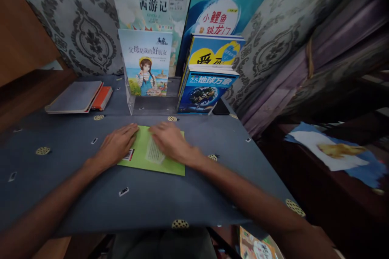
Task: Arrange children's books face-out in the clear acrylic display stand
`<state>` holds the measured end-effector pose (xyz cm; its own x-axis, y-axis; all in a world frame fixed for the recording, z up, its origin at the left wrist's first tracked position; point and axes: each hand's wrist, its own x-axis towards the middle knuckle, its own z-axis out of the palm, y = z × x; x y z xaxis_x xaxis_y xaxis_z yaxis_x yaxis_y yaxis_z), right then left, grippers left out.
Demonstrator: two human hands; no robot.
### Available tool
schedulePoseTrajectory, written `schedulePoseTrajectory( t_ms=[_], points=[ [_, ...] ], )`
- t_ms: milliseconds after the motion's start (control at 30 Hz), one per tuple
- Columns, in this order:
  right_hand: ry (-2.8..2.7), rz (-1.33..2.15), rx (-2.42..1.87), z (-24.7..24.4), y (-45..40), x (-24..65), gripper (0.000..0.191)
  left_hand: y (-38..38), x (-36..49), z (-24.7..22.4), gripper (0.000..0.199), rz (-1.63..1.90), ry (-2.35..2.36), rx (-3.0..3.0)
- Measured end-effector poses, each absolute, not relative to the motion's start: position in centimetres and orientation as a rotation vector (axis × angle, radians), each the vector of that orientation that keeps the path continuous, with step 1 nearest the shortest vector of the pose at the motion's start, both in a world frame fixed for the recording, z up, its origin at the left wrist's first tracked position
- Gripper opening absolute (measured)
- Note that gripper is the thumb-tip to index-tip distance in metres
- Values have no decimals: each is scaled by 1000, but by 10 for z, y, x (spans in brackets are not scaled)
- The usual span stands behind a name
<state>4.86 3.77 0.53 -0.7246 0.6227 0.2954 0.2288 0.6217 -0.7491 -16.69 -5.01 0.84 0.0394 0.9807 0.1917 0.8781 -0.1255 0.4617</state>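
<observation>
A light green book (173,164) lies flat on the grey-blue patterned tablecloth (152,206), with a pale text panel and a barcode on the side facing up. My left hand (120,143) rests on its left part, palm down, fingers stretched toward the top edge. Over the upper right part lies my right hand (170,139), slightly blurred, its fingers bent and touching the cover; whether they pinch anything is not visible.
Behind the book, a clear stand (152,106) holds several upright books, among them a blue one with a globe (203,93). A grey notebook (74,96) and an orange book (102,98) lie at the back left. The table's right edge borders a purple curtain (273,85).
</observation>
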Motion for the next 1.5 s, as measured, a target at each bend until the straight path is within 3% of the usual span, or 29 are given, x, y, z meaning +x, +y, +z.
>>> schedulePoseTrajectory(
  t_ms=[233,433,600,767,967,1100,1333,1500],
  points=[
    [-2724,391,-708,-1,-5,9,43,-53,-164,6,39,527,1981,2241],
    [-2693,234,-950,1,16,89,38,-51,-167,4,41,341,2033,2396],
    [-2569,374,-919,-7,25,126,42,-49,-163,4,45,258,1942,2531],
    [-2482,524,-928,-15,34,128,48,-46,-127,10,54,219,1492,2662],
    [-2504,539,-904,-20,34,132,51,-60,-91,16,84,145,917,2656],
    [-2530,534,-916,-18,31,133,54,-75,-97,17,93,177,842,2621],
    [-2575,473,-900,-17,29,134,57,-103,-159,6,76,320,1026,2676],
    [-2585,447,-888,-16,27,134,56,-121,-215,-4,54,424,1310,2648]
  ],
)
